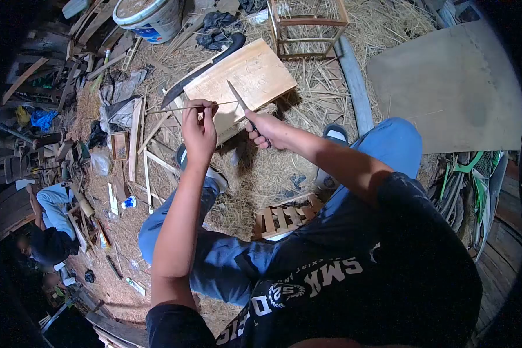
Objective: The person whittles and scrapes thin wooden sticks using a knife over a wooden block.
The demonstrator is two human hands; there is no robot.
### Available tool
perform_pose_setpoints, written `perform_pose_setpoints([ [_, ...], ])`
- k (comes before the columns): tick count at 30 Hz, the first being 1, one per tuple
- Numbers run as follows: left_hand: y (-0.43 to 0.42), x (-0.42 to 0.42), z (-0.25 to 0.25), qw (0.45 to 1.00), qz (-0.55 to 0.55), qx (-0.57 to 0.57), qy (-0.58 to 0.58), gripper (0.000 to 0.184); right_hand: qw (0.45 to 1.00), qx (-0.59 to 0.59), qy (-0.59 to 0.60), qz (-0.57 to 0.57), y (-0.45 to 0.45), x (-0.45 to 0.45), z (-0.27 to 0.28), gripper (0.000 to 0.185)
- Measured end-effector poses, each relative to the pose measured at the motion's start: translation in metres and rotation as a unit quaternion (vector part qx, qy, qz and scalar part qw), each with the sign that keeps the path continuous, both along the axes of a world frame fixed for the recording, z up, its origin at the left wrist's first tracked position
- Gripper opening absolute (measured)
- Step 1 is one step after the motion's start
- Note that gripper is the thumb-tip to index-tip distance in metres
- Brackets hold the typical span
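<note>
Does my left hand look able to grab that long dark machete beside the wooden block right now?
Probably, but not freely: the left hand is pinching a thin stick, which it would likely have to release first. The machete lies close beyond, along the wooden block, its handle uncovered.

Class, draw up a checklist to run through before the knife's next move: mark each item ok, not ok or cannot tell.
1. Left hand grips the thin stick: ok.
2. Right hand holds the knife by its handle: ok.
3. Left fingers clear of the blade: ok.
4. Stick touching the cutting edge: cannot tell.
5. Wooden block steady: cannot tell.
6. Long dark tool moved away from the block: not ok.
</note>
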State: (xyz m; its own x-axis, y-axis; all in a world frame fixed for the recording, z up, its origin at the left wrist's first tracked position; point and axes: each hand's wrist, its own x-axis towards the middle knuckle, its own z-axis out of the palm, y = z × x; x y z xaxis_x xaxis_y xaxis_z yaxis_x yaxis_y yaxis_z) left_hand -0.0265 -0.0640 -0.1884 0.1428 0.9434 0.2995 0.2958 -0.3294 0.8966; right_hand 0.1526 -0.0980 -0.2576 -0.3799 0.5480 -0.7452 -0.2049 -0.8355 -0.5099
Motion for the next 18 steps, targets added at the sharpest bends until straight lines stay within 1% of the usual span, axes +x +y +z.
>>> perform_pose_setpoints([
  [1, 0.0, 0.0, 0.0, 1.0, 0.002, 0.007, 0.017, 0.004, 0.999, 0.038, -0.022, 0.021, 0.001, 0.0, -0.007, 0.058],
  [2, 0.0, 0.002, 0.0, 1.0, 0.002, 0.005, 0.017, 0.004, 0.999, 0.037, -0.023, 0.021, 0.001, -0.002, -0.013, 0.058],
  [3, 0.002, 0.004, -0.001, 1.0, 0.01, -0.006, 0.002, 0.004, 0.968, 0.168, -0.18, 0.05, 0.002, -0.006, -0.007, 0.06],
  [4, 0.003, 0.006, -0.002, 1.0, 0.019, -0.017, -0.013, 0.005, 0.895, 0.292, -0.329, 0.078, 0.003, -0.01, -0.001, 0.062],
  [5, 0.003, 0.007, -0.003, 1.0, 0.019, -0.018, -0.014, 0.005, 0.895, 0.291, -0.329, 0.079, 0.003, -0.013, 0.006, 0.062],
  [7, 0.004, 0.009, -0.001, 0.999, 0.016, -0.04, -0.028, 0.005, 0.843, 0.408, -0.351, 0.013, 0.003, -0.019, 0.013, 0.065],
  [8, 0.004, 0.01, 0.0, 0.999, 0.018, -0.041, -0.028, 0.005, 0.843, 0.407, -0.35, 0.015, 0.002, -0.019, 0.015, 0.065],
  [10, 0.003, 0.011, 0.001, 0.999, 0.032, -0.03, -0.007, 0.006, 0.873, 0.354, -0.333, 0.031, 0.0, -0.015, 0.01, 0.064],
  [11, 0.005, 0.012, -0.001, 0.999, 0.036, -0.007, -0.002, 0.006, 0.893, 0.296, -0.333, 0.057, 0.003, -0.01, -0.006, 0.064],
  [12, 0.006, 0.013, 0.004, 0.999, 0.031, 0.005, 0.025, 0.006, 0.877, 0.284, -0.37, 0.112, 0.005, -0.003, -0.002, 0.059],
  [14, 0.006, 0.015, 0.012, 0.988, 0.015, 0.091, 0.123, 0.007, 0.887, 0.308, -0.334, 0.083, 0.005, -0.004, 0.004, 0.061],
  [15, 0.007, 0.017, 0.01, 0.996, 0.013, 0.049, 0.069, 0.007, 0.887, 0.309, -0.331, 0.087, 0.007, -0.005, 0.018, 0.061],
  [17, 0.01, 0.012, -0.001, 0.996, 0.031, 0.05, 0.068, 0.007, 0.901, 0.299, -0.293, 0.114, 0.007, -0.003, 0.039, 0.063],
  [18, 0.012, 0.01, -0.007, 0.995, 0.04, 0.058, 0.066, 0.007, 0.901, 0.299, -0.292, 0.116, 0.007, 0.0, 0.022, 0.063],
])
